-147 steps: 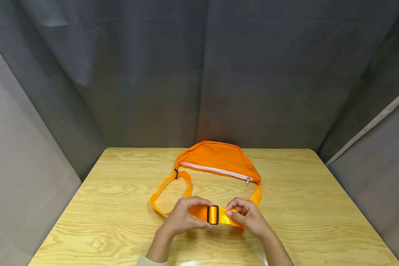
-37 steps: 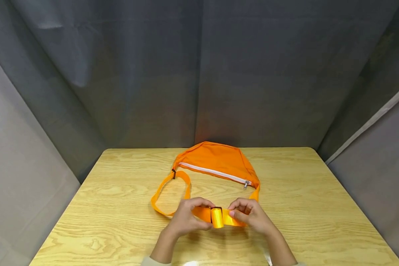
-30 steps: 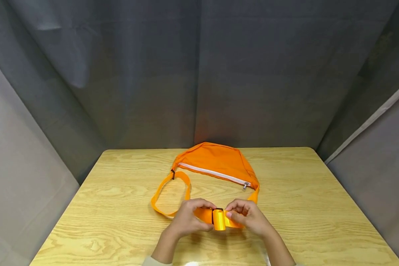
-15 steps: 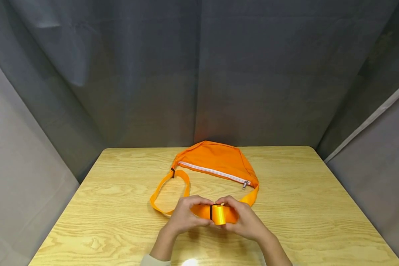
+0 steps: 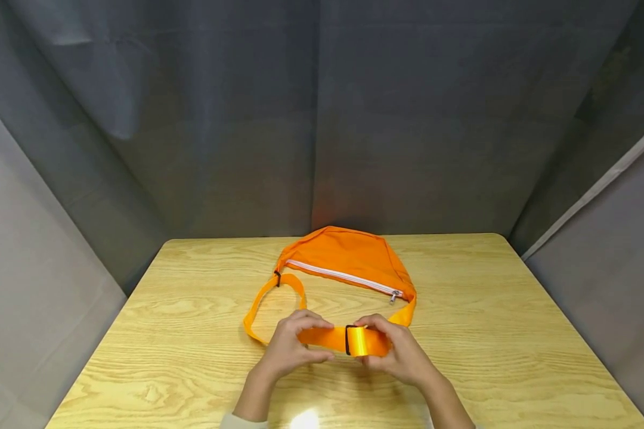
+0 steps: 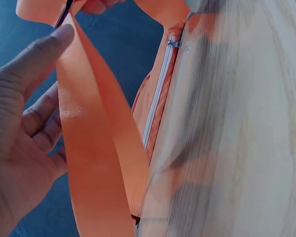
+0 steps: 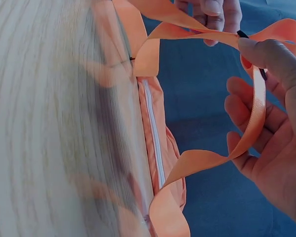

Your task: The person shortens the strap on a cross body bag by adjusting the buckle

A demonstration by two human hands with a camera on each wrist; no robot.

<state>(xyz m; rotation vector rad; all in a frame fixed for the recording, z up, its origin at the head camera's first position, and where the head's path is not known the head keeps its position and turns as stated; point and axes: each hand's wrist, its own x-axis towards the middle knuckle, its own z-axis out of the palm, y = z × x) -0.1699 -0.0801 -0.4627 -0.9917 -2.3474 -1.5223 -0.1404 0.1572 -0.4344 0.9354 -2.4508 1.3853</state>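
Observation:
An orange waist bag (image 5: 349, 253) with a white zipper lies at the back of the table, its strap (image 5: 324, 338) drawn toward me and lifted in front. My left hand (image 5: 290, 345) holds the strap, thumb on the lower edge and fingers on the upper. Just right of it, my right hand (image 5: 402, 354) grips the black slide buckle (image 5: 347, 339) between thumb and fingers. A short loop of strap bulges from the buckle. In the right wrist view, the thumb presses near the buckle (image 7: 242, 34) and the strap (image 7: 259, 103) bends down past the curled fingers.
The wooden table (image 5: 166, 357) carries the bag. At left a second strap loop (image 5: 254, 310) lies down, joined to the bag by a small black ring (image 5: 277, 278). Dark grey curtains (image 5: 236, 119) stand behind, with lighter grey panels at both sides.
The right hand has moved left from the strap onto the buckle. The left hand has slid left, off the buckle and onto the strap. The strap loop at the buckle has grown.

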